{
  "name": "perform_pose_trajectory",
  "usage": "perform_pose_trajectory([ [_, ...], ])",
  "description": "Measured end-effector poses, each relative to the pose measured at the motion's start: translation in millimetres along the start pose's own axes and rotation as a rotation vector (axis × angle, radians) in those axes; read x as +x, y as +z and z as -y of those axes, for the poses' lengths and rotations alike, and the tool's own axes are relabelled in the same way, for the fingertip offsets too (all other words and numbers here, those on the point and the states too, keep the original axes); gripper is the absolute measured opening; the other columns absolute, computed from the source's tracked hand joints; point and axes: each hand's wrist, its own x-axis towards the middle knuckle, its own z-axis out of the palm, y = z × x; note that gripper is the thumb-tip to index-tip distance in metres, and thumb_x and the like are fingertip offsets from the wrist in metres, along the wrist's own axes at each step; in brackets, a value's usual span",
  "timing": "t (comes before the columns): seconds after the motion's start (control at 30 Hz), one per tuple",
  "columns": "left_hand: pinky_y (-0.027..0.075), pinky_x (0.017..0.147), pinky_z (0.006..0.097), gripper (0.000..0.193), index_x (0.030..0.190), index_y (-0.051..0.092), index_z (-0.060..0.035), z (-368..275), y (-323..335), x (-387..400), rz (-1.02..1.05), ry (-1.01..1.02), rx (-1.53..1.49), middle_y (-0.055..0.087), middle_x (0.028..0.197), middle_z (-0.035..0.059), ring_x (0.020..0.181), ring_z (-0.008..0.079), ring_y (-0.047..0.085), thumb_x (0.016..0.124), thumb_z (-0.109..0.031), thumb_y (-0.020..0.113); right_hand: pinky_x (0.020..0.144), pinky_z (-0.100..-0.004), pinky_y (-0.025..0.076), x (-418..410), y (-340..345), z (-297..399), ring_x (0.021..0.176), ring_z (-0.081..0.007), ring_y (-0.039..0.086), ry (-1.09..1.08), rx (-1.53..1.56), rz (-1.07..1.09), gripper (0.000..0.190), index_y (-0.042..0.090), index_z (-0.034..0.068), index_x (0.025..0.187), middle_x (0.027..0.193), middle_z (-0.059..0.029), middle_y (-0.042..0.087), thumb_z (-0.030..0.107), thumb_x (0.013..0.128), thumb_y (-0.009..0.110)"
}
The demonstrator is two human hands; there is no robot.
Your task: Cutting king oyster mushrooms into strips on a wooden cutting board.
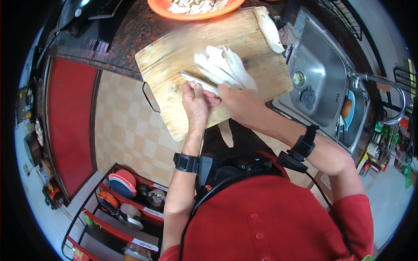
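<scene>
A wooden cutting board [169, 107] lies before me at the counter's edge. My right hand [241, 101] is closed around a knife [199, 81], its pale narrow blade pointing to the upper left and its handle hidden in my fist. At the blade, my left hand [197, 99] has its thumb and curled fingers against it; whether a mushroom slice is between them I cannot tell. Long white slices of king oyster mushroom [222, 65] fan out just beyond my right hand. A whole king oyster mushroom [269, 31] rests on the board's far right corner.
An orange bowl [196, 15] with cut pale pieces stands behind the board. To the right is a steel sink [321, 65] with a scouring pad [308, 98] and a curved faucet [400, 88]. A stove [85, 39] is at upper left. Below left stands a rack [111, 228] of cookware.
</scene>
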Motion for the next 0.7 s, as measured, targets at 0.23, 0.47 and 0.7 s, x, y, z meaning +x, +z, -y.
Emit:
perform_pose_trajectory([
  [0.23,0.051,0.042,0.0289,0.009,0.093,0.034,-0.0039,0,5,-1,-0.027,-0.004,-0.001,0.056,0.066,0.0117,0.045,0.0184,0.058,0.098,-0.011,0.036,0.062,-0.0482,0.046,2,-6,-23,0.073,-0.0397,0.06,-0.126,-0.008,-0.094,0.008,0.044,-0.001,0.088,0.076,-0.023,0.059,0.006,0.083,0.044],
  [0.47,0.048,0.041,0.0256,0.015,0.092,0.035,-0.0057,-15,18,-1,0.041,0.019,0.072,0.056,0.066,0.0095,0.046,0.0168,0.057,0.094,-0.013,0.048,0.059,-0.0482,0.047,-28,-9,-39,0.071,-0.0395,0.061,-0.045,0.076,-0.205,0.014,0.045,0.001,0.089,0.075,-0.0194,0.06,0.014,0.084,0.051],
  [0.7,0.045,0.054,0.0312,0.016,0.097,0.054,-0.0086,-44,44,4,0.043,0.527,0.874,0.056,0.066,0.007,0.057,0.0198,0.057,0.083,-0.006,0.061,0.062,-0.0506,0.043,-41,-52,-51,0.071,-0.0427,0.058,0.153,0.107,-0.337,0.015,0.044,0.002,0.09,0.074,-0.0205,0.059,0.016,0.088,0.05],
])
